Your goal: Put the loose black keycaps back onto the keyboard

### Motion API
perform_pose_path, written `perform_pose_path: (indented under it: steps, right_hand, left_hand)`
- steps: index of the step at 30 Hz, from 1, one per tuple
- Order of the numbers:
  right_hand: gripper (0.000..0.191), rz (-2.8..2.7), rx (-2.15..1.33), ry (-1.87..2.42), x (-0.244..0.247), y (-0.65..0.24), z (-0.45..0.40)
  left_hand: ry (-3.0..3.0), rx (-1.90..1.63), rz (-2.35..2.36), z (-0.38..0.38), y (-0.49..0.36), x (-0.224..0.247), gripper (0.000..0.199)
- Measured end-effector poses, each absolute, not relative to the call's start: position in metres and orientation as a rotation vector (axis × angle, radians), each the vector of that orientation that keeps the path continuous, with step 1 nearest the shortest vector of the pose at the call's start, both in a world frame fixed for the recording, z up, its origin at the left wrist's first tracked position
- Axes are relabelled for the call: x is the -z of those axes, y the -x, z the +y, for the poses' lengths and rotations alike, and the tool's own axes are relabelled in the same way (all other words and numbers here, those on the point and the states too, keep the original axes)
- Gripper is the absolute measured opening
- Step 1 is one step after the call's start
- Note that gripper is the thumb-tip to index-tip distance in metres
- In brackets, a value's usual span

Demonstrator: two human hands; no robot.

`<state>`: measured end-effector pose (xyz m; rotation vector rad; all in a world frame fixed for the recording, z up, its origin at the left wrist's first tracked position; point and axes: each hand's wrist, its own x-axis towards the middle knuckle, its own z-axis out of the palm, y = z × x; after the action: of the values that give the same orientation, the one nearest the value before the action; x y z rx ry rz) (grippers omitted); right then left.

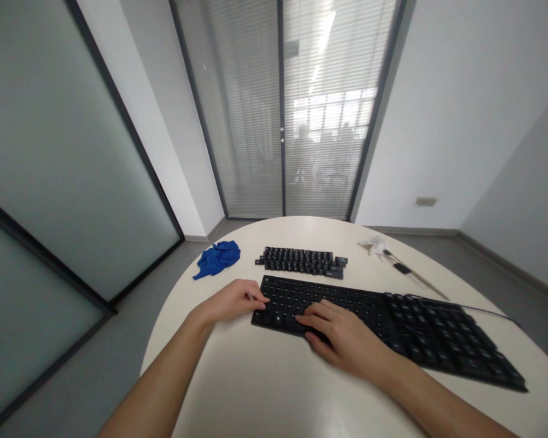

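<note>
A black keyboard (pixel 356 310) lies across the round table; keycaps stand on its right part, while its left part looks bare, with small key sockets. My left hand (pixel 237 299) is at the keyboard's left edge, thumb and fingertips pinched together; what they hold, if anything, is too small to name. Over the lower middle of the keyboard rests my right hand (pixel 335 331), fingers spread and holding nothing visible. Just behind the keyboard, loose black keycaps (pixel 299 260) stand in several tight rows.
A crumpled blue cloth (pixel 218 258) lies at the table's (pixel 237 389) left rear. At the right rear are a white crumpled tissue (pixel 374 245) and a thin brush-like stick (pixel 415 277). The keyboard's cable (pixel 488 312) runs off to the right.
</note>
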<state>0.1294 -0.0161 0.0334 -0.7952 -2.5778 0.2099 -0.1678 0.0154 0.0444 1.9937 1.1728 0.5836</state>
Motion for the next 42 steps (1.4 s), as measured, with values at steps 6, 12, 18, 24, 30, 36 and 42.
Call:
perform_pose_path:
  steps: [6, 12, 18, 24, 30, 36, 42]
  right_hand:
    - [0.032, -2.601, -0.228, 0.813, -0.032, -0.130, -0.016]
    - [0.031, -2.585, -0.221, 0.800, -0.033, -0.130, -0.016]
    - [0.032, -2.597, -0.215, 0.808, -0.034, -0.130, -0.017]
    - [0.032, -2.607, -0.239, 0.816, -0.035, -0.130, -0.017]
    - [0.030, -2.601, -0.246, 0.800, -0.034, -0.130, -0.016]
    - [0.030, -2.593, -0.250, 0.814, -0.034, -0.130, -0.016]
    - [0.031, -2.602, -0.259, 0.803, -0.035, -0.129, -0.016]
  left_hand:
    - [-2.012, -0.614, 1.201, 0.015, 0.166, -0.042, 0.016]
    - [-2.013, -0.576, 1.169, 0.017, 0.167, -0.039, 0.029]
    - [-1.933, -0.598, 1.264, 0.018, 0.164, -0.039, 0.021]
    - [-1.898, -0.773, 1.429, 0.024, 0.166, -0.029, 0.037]
    - [-1.974, -0.751, 1.477, 0.030, 0.177, -0.014, 0.059]
    - [-2.032, -0.683, 1.547, 0.028, 0.180, -0.009, 0.072]
    - [-2.097, -0.774, 1.440, 0.024, 0.176, -0.014, 0.079]
